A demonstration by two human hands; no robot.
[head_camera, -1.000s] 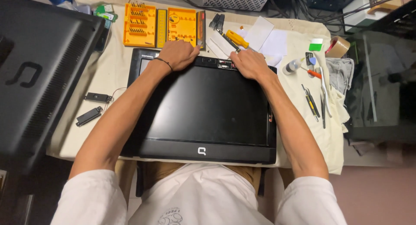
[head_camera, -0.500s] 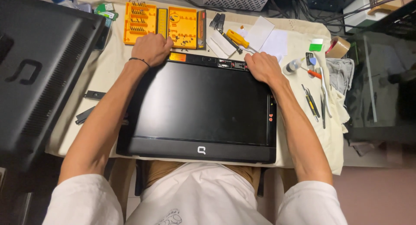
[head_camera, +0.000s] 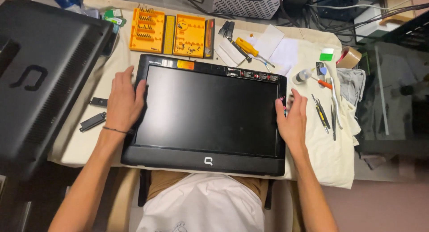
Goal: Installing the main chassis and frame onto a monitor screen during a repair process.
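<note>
All-in-one monitor (head_camera: 208,111), face up, long axis 9-to-3; left hand (head_camera: 123,102) flat on 9 o'clock edge, right hand (head_camera: 292,120) flat on 3 o'clock edge, neither clenched

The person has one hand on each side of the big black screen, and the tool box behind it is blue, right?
Not quite. The left hand and right hand do rest on the two sides of the black screen, but the head view shows the tool box behind it is orange, not blue.
</note>
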